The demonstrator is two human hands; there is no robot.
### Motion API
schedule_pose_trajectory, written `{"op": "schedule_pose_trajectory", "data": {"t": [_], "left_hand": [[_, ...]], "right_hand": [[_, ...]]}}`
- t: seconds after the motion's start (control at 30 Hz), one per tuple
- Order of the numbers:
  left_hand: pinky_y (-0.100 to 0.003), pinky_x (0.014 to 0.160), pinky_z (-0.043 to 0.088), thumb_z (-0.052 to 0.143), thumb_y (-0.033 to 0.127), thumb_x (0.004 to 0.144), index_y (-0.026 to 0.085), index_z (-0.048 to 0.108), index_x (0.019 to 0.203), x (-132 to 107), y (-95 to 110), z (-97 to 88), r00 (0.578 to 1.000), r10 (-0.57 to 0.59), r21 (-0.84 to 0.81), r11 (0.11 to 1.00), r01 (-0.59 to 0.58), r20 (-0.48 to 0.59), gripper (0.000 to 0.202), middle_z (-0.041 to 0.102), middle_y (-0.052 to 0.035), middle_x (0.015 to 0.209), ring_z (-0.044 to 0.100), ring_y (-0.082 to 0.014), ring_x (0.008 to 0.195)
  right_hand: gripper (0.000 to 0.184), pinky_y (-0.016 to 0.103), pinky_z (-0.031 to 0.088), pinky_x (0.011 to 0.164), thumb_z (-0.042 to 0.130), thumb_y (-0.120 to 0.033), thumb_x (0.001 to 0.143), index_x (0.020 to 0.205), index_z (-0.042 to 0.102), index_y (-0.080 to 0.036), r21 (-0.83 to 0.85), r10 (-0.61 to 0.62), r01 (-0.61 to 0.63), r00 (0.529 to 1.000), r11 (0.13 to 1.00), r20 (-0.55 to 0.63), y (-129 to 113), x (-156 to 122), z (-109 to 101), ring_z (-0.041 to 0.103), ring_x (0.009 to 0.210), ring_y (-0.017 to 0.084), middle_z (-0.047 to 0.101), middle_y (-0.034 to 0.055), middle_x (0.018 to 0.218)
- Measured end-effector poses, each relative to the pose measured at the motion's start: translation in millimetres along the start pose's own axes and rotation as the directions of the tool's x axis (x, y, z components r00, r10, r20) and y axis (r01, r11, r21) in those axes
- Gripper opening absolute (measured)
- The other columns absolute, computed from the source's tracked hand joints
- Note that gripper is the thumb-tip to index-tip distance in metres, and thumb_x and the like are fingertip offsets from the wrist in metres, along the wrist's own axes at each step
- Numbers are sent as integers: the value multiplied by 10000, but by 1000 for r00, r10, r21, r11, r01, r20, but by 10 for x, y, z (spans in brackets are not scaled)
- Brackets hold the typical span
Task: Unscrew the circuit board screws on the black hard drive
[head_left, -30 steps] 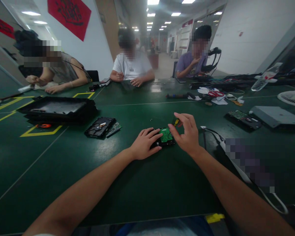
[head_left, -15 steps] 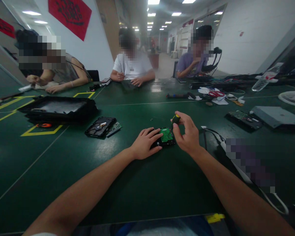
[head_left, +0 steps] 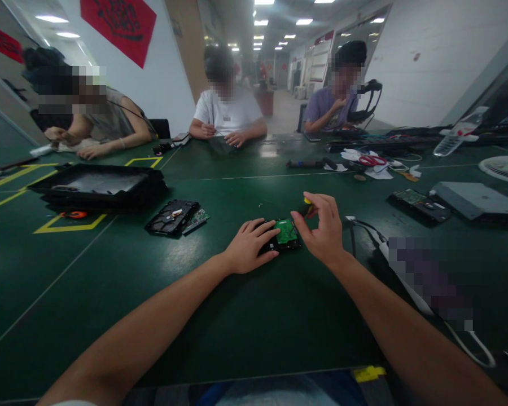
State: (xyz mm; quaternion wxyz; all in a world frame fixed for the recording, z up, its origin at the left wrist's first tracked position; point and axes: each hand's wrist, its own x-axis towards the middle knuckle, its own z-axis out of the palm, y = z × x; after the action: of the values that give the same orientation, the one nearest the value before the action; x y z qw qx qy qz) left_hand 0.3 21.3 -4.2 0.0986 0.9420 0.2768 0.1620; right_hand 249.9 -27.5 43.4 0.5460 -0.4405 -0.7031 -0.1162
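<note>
A small black hard drive with a green circuit board [head_left: 285,232] lies on the dark green table [head_left: 220,316] in front of me. My left hand [head_left: 250,246] rests on its left side, fingers laid over it and pressing it down. My right hand [head_left: 324,228] is closed around a screwdriver with a black and yellow handle [head_left: 306,205], held upright over the drive's right edge. The screwdriver's tip is hidden behind my fingers.
Another black hard drive with a loose green board [head_left: 174,217] lies to the left, beside a stack of black trays [head_left: 99,185]. A white cable [head_left: 410,282] runs along my right. Boards and a grey case [head_left: 469,198] sit far right. Three people sit across the table.
My right hand has closed on the screwdriver handle and turned it a little over the drive's right edge. My left hand has stayed on the drive.
</note>
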Motion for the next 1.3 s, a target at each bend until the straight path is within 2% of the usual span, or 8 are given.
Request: {"op": "schedule_pose_trajectory", "data": {"t": [0.07, 0.2, 0.27, 0.43, 0.67, 0.87, 1.1, 1.3], "left_hand": [[-686, 1273, 309, 643, 569, 1023, 308, 449, 1658, -3, 4, -4, 1000, -3, -5, 1000, 3, 1, 714, 407, -90, 1739, 327, -426, 1598], [-678, 1279, 309, 614, 579, 1037, 298, 448, 1659, -2, 14, -15, 1000, -5, 5, 1000, 5, 8, 702, 394, -83, 1747, 317, -421, 1604], [-676, 1282, 304, 598, 583, 1044, 284, 451, 1657, 1, 19, -20, 1000, -4, 17, 1000, 4, 12, 698, 392, -83, 1749, 313, -423, 1604], [-680, 1267, 321, 599, 574, 1043, 271, 459, 1652, 10, 34, -32, 1000, -9, 35, 999, 8, 24, 694, 398, -86, 1746, 333, -433, 1588], [-673, 1276, 309, 595, 578, 1045, 300, 441, 1666, 4, 44, -29, 1000, -14, 44, 999, 13, 19, 698, 396, -70, 1749, 329, -426, 1597], [-675, 1275, 301, 582, 582, 1051, 303, 437, 1669, -2, 41, -18, 1000, -16, 50, 999, 15, 20, 693, 386, -71, 1754, 330, -425, 1597], [-670, 1273, 303, 550, 617, 1060, 280, 449, 1664, 2, 27, -4, 999, -39, 63, 997, 39, 7, 699, 392, -83, 1751, 320, -423, 1604], [-669, 1271, 307, 538, 622, 1064, 278, 448, 1664, -3, 33, -5, 999, -42, 77, 996, 41, 14, 698, 393, -79, 1751, 324, -422, 1601]], "right_hand": [[508, 465, 657, 827, 697, -277, 1000, 1490, 566, -301, -14, -11, 11, 1000, 1000, 4, -1, 9, -9, 658, 1120, 291, 628, 118, 1262], [557, 530, 617, 995, 571, -207, 1042, 1585, 489, -302, 3, -32, 32, 999, 999, 38, -16, 21, -22, 641, 1232, 300, 615, 133, 1379], [561, 512, 625, 974, 562, -200, 1046, 1592, 479, -301, 4, -32, 32, 999, 999, 32, -17, 17, -15, 653, 1200, 289, 618, 130, 1370], [493, 456, 649, 828, 696, -288, 1008, 1482, 562, -293, -30, -8, 8, 1000, 1000, -15, 3, 4, 4, 658, 1099, 282, 623, 115, 1254], [557, 547, 603, 1028, 511, -211, 1072, 1619, 452, -298, -16, -30, 31, 999, 999, 36, -6, 9, -3, 642, 1249, 301, 617, 137, 1393], [518, 469, 662, 840, 678, -272, 1022, 1518, 533, -296, -13, -1, 1, 1000, 1000, -24, 17, 2, 10, 690, 1076, 275, 640, 121, 1296], [508, 494, 653, 954, 590, -201, 1047, 1542, 526, -299, 16, -27, 27, 1000, 1000, 0, -18, 16, 6, 686, 1194, 291, 642, 131, 1405], [494, 481, 665, 868, 669, -233, 1013, 1488, 560, -313, -7, -21, 21, 1000, 1000, -14, 10, 11, 6, 695, 1070, 275, 659, 114, 1295]]}}
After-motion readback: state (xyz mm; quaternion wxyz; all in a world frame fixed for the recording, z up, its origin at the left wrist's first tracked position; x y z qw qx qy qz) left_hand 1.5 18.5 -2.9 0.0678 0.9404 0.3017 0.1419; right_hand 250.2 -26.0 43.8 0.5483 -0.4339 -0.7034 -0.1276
